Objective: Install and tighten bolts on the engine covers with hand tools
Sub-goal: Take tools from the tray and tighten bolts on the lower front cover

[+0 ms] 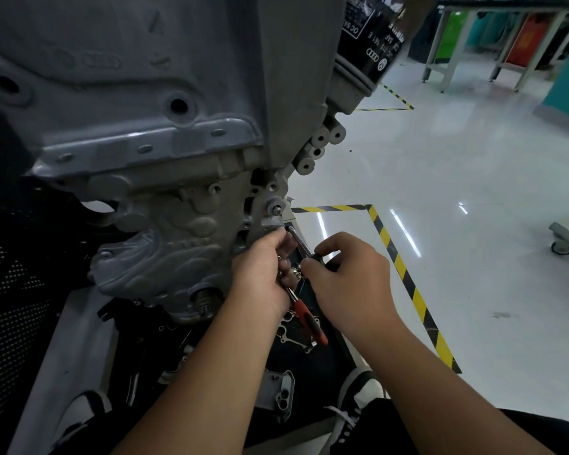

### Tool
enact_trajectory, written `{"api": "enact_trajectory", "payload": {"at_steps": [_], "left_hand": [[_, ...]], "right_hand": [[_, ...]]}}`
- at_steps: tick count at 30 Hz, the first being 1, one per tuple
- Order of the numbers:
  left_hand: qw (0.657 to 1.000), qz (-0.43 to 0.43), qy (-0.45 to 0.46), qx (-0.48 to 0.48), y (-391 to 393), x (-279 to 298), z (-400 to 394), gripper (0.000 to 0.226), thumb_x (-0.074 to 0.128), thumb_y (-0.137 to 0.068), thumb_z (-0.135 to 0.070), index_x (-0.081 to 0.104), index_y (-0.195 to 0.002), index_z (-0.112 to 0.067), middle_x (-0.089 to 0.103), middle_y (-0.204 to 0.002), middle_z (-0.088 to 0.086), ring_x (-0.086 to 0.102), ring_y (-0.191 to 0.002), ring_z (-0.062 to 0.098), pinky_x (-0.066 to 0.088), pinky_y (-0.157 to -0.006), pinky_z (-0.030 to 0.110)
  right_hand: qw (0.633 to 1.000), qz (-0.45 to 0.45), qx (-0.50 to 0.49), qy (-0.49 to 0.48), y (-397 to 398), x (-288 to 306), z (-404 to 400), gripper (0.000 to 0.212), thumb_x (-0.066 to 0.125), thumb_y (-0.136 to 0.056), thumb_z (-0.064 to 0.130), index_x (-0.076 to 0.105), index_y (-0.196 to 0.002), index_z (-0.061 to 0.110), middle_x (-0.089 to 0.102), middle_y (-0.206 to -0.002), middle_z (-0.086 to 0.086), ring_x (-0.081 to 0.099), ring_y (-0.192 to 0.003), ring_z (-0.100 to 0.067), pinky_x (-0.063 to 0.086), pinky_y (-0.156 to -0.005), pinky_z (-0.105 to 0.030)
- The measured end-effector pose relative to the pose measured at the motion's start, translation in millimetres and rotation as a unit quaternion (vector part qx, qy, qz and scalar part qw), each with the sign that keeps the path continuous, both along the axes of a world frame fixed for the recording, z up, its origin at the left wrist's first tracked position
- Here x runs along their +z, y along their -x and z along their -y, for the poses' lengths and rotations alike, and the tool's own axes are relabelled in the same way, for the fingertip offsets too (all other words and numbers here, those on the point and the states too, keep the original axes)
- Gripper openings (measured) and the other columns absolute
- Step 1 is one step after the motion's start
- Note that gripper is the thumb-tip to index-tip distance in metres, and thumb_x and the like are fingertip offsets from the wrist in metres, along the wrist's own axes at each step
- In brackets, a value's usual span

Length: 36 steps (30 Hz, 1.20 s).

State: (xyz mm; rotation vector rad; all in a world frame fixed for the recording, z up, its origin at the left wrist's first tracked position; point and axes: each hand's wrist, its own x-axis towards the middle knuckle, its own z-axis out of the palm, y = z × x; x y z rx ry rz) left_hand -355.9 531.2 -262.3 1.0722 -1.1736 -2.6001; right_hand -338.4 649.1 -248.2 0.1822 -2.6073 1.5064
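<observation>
A: Start at the left. What is the big grey casting?

B: The engine (138,133), hung on a stand, with its lower engine cover (165,244) facing the person. It looks like rigid cast metal, heavy and unyielding, so I judge only the bolts and tools will move under the hands.

A: And the left hand?

B: The left hand (260,274) sits at the cover's right edge, fingers curled. It grips small bright bolts (291,272) against the palm, and a ratchet with a red handle (304,315) juts down from under it. The fingertips reach up to the cover's corner; whether they pinch a bolt there I cannot tell.

A: How will those bolts handle?

B: Small, hard, smooth steel, probably slippery, easy to drop. Best pinched at the head.

A: Then the right hand?

B: The right hand (345,274), just beside the left, curls its thumb and fingers around the dark grip of a slim tool (298,241) whose shaft angles up toward the same corner. It looks stiff, and the grip end is the place to hold it.

A: Anything further right?

B: A glossy floor (457,192) with yellow-black tape (404,274).
</observation>
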Motion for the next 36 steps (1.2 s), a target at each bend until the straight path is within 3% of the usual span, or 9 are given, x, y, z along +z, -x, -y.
{"api": "enact_trajectory", "payload": {"at_steps": [5, 9, 13, 18, 23, 27, 32, 34, 36], "left_hand": [[0.999, 0.019, 0.014, 0.042, -1, 0, -6, 0.017, 0.081, -0.085, -0.023, 0.065, -0.086, -0.017, 0.068, -0.065, -0.006, 0.033, -0.038, 0.003, 0.022, -0.037, 0.016], [1.000, 0.008, 0.020, 0.019, -2, 1, -6, 0.017, 0.077, -0.089, -0.028, 0.067, -0.093, -0.015, 0.070, -0.067, -0.007, 0.035, -0.039, 0.003, 0.023, -0.039, 0.017], [1.000, -0.004, 0.001, 0.011, -3, 4, -8, 0.012, 0.067, -0.096, -0.024, 0.067, -0.090, -0.013, 0.073, -0.068, -0.004, 0.036, -0.040, 0.005, 0.024, -0.036, 0.017], [0.996, 0.024, 0.045, 0.068, -2, 3, -8, 0.013, 0.079, -0.086, -0.020, 0.069, -0.090, -0.015, 0.071, -0.071, -0.002, 0.035, -0.042, 0.006, 0.027, -0.034, 0.016], [0.995, 0.036, 0.066, 0.068, -4, 4, -10, 0.019, 0.083, -0.083, -0.026, 0.067, -0.080, -0.016, 0.067, -0.072, -0.001, 0.034, -0.045, 0.008, 0.027, -0.032, 0.013], [0.990, -0.019, 0.041, -0.137, -14, 14, -15, 0.038, 0.062, -0.093, -0.053, 0.070, -0.085, -0.017, 0.041, -0.047, -0.003, 0.028, -0.031, 0.012, 0.024, -0.039, 0.017], [0.984, -0.043, 0.136, -0.104, -21, 20, -10, 0.026, 0.066, -0.096, -0.030, 0.068, -0.074, -0.016, 0.058, -0.057, -0.001, 0.038, -0.035, 0.008, 0.023, -0.036, 0.015], [0.982, -0.045, 0.149, -0.107, -28, 20, -6, 0.029, 0.065, -0.097, -0.028, 0.069, -0.071, -0.016, 0.068, -0.065, 0.004, 0.050, -0.040, 0.011, 0.031, -0.038, 0.016], [0.986, -0.037, 0.129, -0.103, -35, 19, -4, 0.026, 0.066, -0.095, -0.024, 0.072, -0.072, -0.013, 0.069, -0.065, 0.006, 0.060, -0.048, 0.016, 0.044, -0.045, 0.020]], "right_hand": [[0.998, 0.046, -0.008, 0.035, 3, 3, -2, 0.015, 0.078, -0.078, 0.025, 0.065, -0.075, 0.031, 0.065, -0.063, 0.007, 0.064, -0.062, -0.005, 0.041, -0.051, -0.013], [0.979, 0.137, -0.008, 0.152, 4, 4, 0, 0.009, 0.077, -0.081, 0.022, 0.068, -0.078, 0.024, 0.069, -0.070, -0.006, 0.060, -0.055, -0.023, 0.045, -0.055, -0.030], [0.949, 0.212, -0.015, 0.232, 3, 9, 1, 0.004, 0.071, -0.087, 0.015, 0.069, -0.085, 0.012, 0.066, -0.065, -0.009, 0.055, -0.048, -0.024, 0.042, -0.046, -0.028], [0.928, 0.249, -0.003, 0.278, 2, 18, -1, 0.006, 0.063, -0.091, 0.008, 0.066, -0.095, 0.004, 0.063, -0.064, -0.010, 0.051, -0.044, -0.024, 0.039, -0.040, -0.025], [0.921, 0.264, 0.001, 0.288, -1, 23, -1, 0.006, 0.063, -0.090, 0.008, 0.066, -0.095, 0.006, 0.064, -0.068, -0.012, 0.051, -0.048, -0.024, 0.039, -0.043, -0.027], [0.925, 0.254, 0.018, 0.282, 1, 26, 5, 0.007, 0.056, -0.095, 0.010, 0.062, -0.099, 0.006, 0.068, -0.071, -0.017, 0.061, -0.056, -0.030, 0.048, -0.050, -0.036], [0.994, 0.100, 0.003, 0.044, 20, 29, -1, 0.018, 0.062, -0.086, 0.027, 0.065, -0.075, 0.014, 0.071, -0.073, -0.006, 0.071, -0.076, -0.030, 0.061, -0.076, -0.050], [0.997, 0.066, -0.035, 0.033, 34, 30, -3, 0.023, 0.061, -0.084, 0.032, 0.066, -0.074, 0.012, 0.072, -0.072, -0.008, 0.071, -0.076, -0.032, 0.060, -0.076, -0.048], [0.986, 0.125, 0.008, 0.108, 44, 29, 3, 0.026, 0.065, -0.090, 0.032, 0.069, -0.085, 0.006, 0.071, -0.077, -0.010, 0.068, -0.068, -0.030, 0.059, -0.068, -0.045]]}}
